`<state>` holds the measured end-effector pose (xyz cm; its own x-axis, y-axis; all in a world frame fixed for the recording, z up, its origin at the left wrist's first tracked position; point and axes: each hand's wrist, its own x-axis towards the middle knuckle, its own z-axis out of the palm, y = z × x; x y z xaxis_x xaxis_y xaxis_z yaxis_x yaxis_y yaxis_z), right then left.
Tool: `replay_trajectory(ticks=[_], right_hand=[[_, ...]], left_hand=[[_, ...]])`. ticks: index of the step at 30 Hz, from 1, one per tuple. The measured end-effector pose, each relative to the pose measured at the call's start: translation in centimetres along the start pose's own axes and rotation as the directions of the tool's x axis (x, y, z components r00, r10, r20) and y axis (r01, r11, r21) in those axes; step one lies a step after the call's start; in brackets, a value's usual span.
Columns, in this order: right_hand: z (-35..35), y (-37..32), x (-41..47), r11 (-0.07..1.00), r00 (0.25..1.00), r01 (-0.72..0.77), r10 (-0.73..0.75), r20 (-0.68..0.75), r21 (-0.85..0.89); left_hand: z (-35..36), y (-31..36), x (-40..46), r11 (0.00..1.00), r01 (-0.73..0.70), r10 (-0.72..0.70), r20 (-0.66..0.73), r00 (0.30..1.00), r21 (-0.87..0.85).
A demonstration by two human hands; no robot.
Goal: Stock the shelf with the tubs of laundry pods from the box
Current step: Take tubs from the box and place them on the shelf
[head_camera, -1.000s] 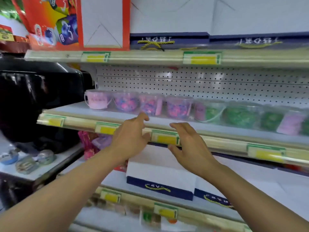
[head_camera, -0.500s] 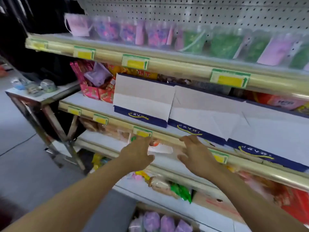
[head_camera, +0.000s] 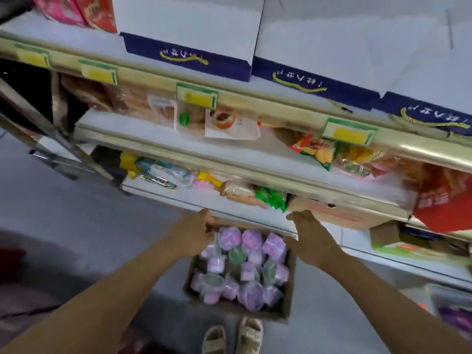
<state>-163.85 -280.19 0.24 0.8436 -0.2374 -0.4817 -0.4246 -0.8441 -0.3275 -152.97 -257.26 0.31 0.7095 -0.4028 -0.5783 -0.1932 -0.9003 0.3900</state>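
The box [head_camera: 238, 311] sits on the floor right under both hands, its long axis running away from the person toward the shelves, with its far end tucked just under the lowest shelf edge [head_camera: 245, 215]. It's open on top and packed with tubs [head_camera: 242, 267], mostly lying tipped every which way, so there's no single direction they point; a few show their round lids facing up.

The left hand [head_camera: 191, 232] is at the far left corner of the box, fingers curled loosely over the rim there, though it's too blurry to say if it's actually gripping the cardboard. The right hand [head_camera: 310, 238] hovers over the far right corner, fingers relaxed and slightly bent, holding nothing.

Room-wise: just beyond the fingertips the shelf edge blocks the way, and snack packets [head_camera: 270, 199] are stacked right behind it. Bare floor [head_camera: 76, 226] opens up left of the left hand. Below the wrists, the near end of the box almost meets a pair of sandals [head_camera: 233, 338].

The tubs look like clear plastic, mostly with purple and pink contents, a couple with green.
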Motion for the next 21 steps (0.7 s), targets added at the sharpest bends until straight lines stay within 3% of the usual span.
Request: replay_trajectory(ticks=[8,14,21], right_hand=[[9.6,4.3,1.5,0.991,0.987,-0.129,0.126,0.101,0.026],[15.4,7.6,4.6,0.968,0.97,-0.228,0.217,0.107,0.104],[25.2,14.6,10.6,0.928,0.958,-0.285,0.282,0.048,0.241]], left_hand=[[9.6,-5.7,3.8,0.997,0.065,-0.069,0.117,0.991,0.035],[16.5,-7.4,7.6,0.991,0.125,-0.118,0.157,0.981,-0.038],[25.8,-6.9,15.5,0.999,0.052,-0.051,0.119,0.992,-0.003]])
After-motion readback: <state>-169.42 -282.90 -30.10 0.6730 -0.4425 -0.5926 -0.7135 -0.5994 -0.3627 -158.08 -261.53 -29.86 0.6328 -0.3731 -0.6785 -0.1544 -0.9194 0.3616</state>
